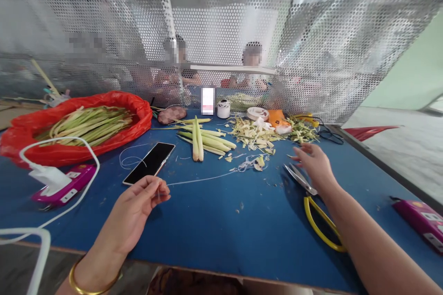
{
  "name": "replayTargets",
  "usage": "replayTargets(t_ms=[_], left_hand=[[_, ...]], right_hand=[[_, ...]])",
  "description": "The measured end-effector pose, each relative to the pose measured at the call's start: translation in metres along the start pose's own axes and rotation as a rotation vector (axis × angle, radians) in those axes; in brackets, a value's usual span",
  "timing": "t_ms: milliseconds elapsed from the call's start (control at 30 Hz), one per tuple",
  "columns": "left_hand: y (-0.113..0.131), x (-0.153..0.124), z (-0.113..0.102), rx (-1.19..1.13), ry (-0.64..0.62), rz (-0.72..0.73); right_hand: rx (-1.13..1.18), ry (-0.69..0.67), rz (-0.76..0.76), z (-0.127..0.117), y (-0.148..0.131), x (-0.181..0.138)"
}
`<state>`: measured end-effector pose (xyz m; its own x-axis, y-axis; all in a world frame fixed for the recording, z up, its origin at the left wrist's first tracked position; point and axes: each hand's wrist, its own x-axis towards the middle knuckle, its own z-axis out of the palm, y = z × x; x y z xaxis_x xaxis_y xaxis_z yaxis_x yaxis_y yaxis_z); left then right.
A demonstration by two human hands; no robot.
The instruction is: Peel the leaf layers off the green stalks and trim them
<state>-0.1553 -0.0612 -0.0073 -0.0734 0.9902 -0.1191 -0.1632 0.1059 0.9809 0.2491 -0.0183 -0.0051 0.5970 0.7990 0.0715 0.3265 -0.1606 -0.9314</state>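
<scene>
My left hand (141,203) pinches the end of a thin white string (200,179) between thumb and fingers. That string runs rightward over the blue table to a loose tangle of string (249,164). With fingers stretched forward and apart, my right hand (314,163) hovers over the blades of yellow-handled scissors (323,226); it seems to hold nothing. The scissors lie on the table, partly covered by my hand and forearm. Beyond the string is a small pile of pale green stalks (211,142), with two shorter pieces (197,140) laid across it.
A red plastic bag (138,101) of long green strips stands at the left. Nearer are a black phone (150,163) and a purple power strip (65,189) with a white charger. Leaf scraps (252,133) lie toward the perforated metal screen (228,23); two people sit behind it.
</scene>
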Motion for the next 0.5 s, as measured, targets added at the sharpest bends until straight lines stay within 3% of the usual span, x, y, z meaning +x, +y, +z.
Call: replayTargets(t_ms=[33,100,200,267,367,500], left_hand=[[0.0,-0.001,-0.003,0.054,0.014,0.004],[-0.001,-0.004,-0.009,0.16,0.033,0.012],[-0.001,-0.007,-0.018,0.288,0.054,0.05],[-0.001,-0.008,-0.023,0.343,0.075,0.08],[-0.002,-0.01,-0.028,0.384,0.102,0.093],[-0.003,-0.013,-0.028,0.382,0.078,0.089]], right_hand=[[-0.094,0.026,-0.035,-0.011,0.002,-0.003],[-0.672,0.016,-0.24,-0.034,0.011,-0.015],[-1.063,-0.325,-0.28,-0.066,0.036,-0.041],[-1.117,-0.385,-0.34,-0.08,0.053,-0.059],[-1.151,-0.304,-0.385,-0.088,0.069,-0.075],[-1.104,-0.327,-0.27,-0.083,0.068,-0.067]])
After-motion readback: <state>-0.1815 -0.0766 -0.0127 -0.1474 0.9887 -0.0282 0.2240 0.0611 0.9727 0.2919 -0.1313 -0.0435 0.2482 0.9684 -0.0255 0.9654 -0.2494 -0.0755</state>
